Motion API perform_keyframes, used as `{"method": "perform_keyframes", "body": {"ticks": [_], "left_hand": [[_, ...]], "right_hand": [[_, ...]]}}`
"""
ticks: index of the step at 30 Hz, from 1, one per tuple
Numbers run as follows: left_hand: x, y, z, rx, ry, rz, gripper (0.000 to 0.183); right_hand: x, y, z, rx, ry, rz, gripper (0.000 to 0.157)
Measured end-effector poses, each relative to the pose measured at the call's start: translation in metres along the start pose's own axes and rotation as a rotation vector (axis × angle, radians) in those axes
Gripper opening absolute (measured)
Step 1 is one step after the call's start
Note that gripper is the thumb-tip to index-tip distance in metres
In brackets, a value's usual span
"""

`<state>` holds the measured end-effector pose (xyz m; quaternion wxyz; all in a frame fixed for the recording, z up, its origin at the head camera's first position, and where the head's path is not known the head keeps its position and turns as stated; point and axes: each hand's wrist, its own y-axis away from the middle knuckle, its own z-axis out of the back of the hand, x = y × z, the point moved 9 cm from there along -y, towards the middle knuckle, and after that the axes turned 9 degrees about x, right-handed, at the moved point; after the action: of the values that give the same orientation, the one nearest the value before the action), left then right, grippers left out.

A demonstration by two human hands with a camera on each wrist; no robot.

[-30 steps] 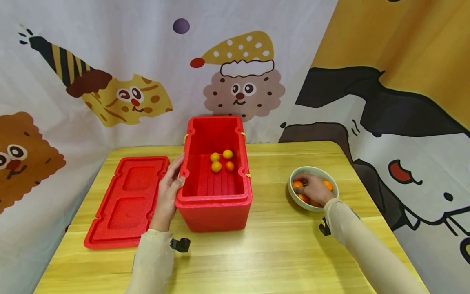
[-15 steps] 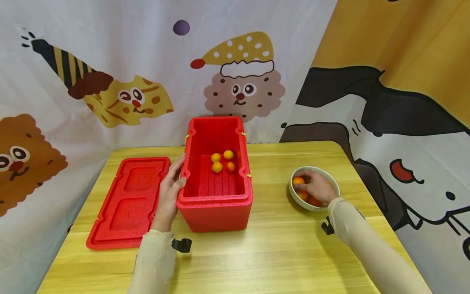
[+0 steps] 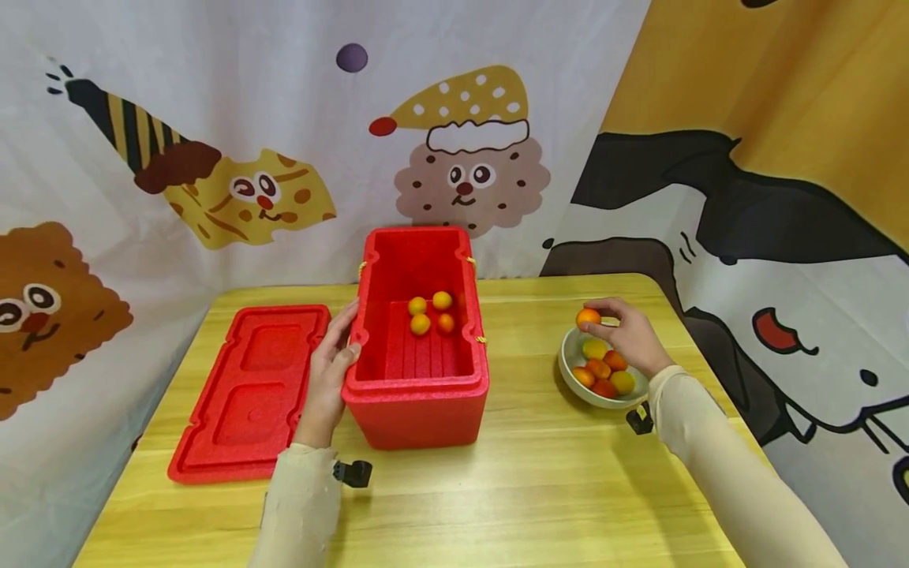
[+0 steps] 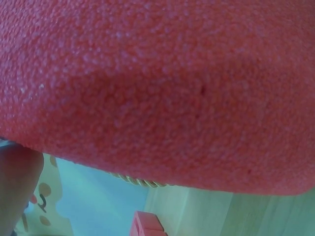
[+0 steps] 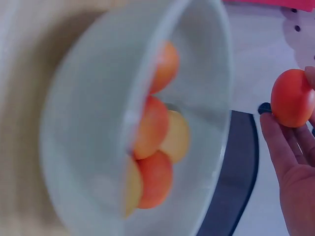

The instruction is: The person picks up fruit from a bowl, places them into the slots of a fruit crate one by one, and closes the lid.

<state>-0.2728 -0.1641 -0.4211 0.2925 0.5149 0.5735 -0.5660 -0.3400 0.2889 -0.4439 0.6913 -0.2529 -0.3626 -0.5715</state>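
Note:
An open red foam box (image 3: 415,394) stands mid-table with several small orange fruits (image 3: 429,312) on its floor. My left hand (image 3: 328,371) rests against the box's left wall, thumb over the rim; the left wrist view is filled by the red box wall (image 4: 162,88). My right hand (image 3: 625,335) pinches one orange fruit (image 3: 588,317) (image 5: 291,97) above the pale bowl (image 3: 568,371) (image 5: 78,162), which holds several more orange and yellow fruits (image 3: 604,375) (image 5: 155,157).
The red lid (image 3: 248,390) lies flat on the wooden table (image 3: 540,481) left of the box. Cartoon-printed curtains (image 3: 213,158) close off the back and both sides. Bare tabletop lies in front of the box and bowl.
My right hand has come up out of the bowl with one orange fruit pinched in its fingers. The left hand and box have stayed put.

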Motion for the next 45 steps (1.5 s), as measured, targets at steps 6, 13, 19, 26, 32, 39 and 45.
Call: {"method": "perform_keyframes", "body": {"ticks": [6, 13, 19, 26, 32, 39, 45], "left_hand": [[-0.002, 0.0, 0.001, -0.007, -0.006, -0.004, 0.058], [-0.001, 0.0, 0.0, -0.003, -0.011, 0.003, 0.057], [-0.001, 0.001, 0.001, -0.006, -0.013, -0.011, 0.058], [-0.001, 0.001, 0.003, -0.002, -0.015, -0.029, 0.058], [0.001, 0.001, 0.001, -0.003, 0.004, -0.02, 0.058], [0.001, -0.003, -0.001, -0.006, 0.007, -0.003, 0.057], [0.003, -0.001, 0.0, -0.014, 0.01, 0.002, 0.057]], "right_hand": [[0.018, -0.004, 0.007, -0.02, -0.024, 0.03, 0.052], [0.041, -0.009, 0.009, -0.077, -0.095, 0.089, 0.048], [0.058, -0.018, 0.007, -0.081, -0.08, 0.13, 0.043], [0.073, -0.022, 0.006, -0.077, -0.107, 0.163, 0.043], [0.089, -0.028, 0.005, -0.088, -0.107, 0.227, 0.044], [0.112, -0.038, 0.002, -0.089, -0.106, 0.286, 0.038], [0.132, -0.046, -0.006, -0.079, -0.114, 0.293, 0.04]]}}
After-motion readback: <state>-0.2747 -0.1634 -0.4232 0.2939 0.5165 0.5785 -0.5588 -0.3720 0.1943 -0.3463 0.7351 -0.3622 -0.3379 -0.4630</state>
